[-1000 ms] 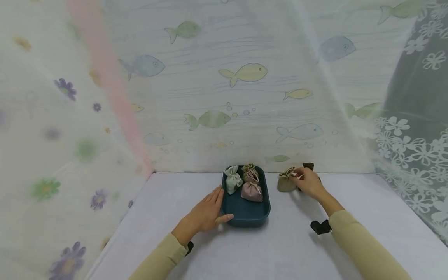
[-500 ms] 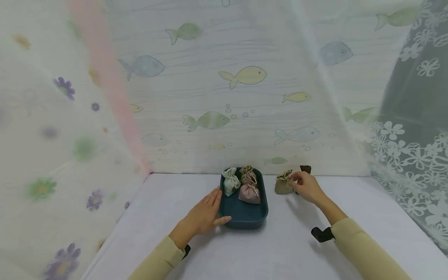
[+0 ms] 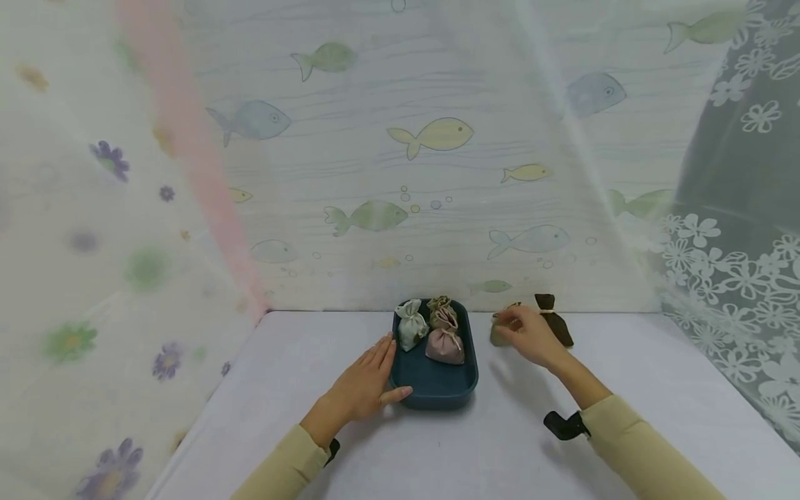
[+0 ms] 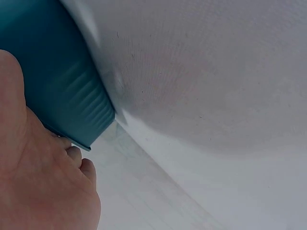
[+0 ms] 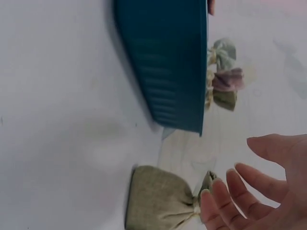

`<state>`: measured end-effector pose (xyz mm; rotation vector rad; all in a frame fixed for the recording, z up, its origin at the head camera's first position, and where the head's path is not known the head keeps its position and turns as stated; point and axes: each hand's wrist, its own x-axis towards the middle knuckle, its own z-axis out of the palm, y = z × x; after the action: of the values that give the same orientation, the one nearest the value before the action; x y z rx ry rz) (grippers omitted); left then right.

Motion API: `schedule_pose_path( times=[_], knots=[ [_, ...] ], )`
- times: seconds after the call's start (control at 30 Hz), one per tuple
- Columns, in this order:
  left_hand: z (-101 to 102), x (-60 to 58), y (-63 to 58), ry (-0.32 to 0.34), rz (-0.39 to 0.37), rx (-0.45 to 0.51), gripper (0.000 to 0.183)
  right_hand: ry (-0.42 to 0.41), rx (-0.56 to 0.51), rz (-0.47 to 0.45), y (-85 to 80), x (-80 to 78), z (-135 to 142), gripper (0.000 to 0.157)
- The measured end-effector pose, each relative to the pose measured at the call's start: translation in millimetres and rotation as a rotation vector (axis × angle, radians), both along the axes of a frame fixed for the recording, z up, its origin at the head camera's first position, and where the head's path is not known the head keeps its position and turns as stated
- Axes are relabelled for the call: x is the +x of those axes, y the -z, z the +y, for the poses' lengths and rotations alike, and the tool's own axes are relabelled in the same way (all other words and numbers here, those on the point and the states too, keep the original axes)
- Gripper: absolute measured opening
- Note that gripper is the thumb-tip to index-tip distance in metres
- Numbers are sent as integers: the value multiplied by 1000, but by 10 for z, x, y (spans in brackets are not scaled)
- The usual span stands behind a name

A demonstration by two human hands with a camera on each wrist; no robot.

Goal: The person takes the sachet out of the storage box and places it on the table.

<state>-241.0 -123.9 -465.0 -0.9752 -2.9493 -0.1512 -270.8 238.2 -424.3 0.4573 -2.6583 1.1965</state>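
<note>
A dark blue-green tray [image 3: 435, 380] stands on the white table, holding a pale drawstring pouch [image 3: 411, 326], a mauve pouch [image 3: 446, 347] and an olive pouch [image 3: 441, 304] at its far end. My left hand [image 3: 361, 385] lies along its left side, fingers straight and thumb at the rim; the left wrist view has the palm beside the tray wall [image 4: 72, 91]. Right of the tray, my right hand [image 3: 530, 338] is at an olive-green drawstring pouch [image 5: 158, 199], partly covering it in the head view. In the right wrist view its fingers lie beside the tied neck, with the thumb apart.
A dark brown pouch [image 3: 557, 329] sits on the table just behind and right of my right hand. White curtains with printed fish [image 3: 444, 134] hang behind the table's far edge. Black camera mounts [image 3: 564, 425] stick out by the wrists.
My right hand has shifted left over the olive-green pouch, bringing the brown pouch more into sight. The left hand stays at the tray. The head view has tilted slightly.
</note>
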Motion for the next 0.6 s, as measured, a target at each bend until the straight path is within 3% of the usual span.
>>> schedule_pose_path(
  times=[0.37,0.6],
  knots=[
    [32,39,-21,15,-9,21,100,-61,-11,-36,-3,81,-218,30],
    [9,15,-8,-12,-9,9,98,-91,-11,-16,-33,88,-360,34]
  ],
)
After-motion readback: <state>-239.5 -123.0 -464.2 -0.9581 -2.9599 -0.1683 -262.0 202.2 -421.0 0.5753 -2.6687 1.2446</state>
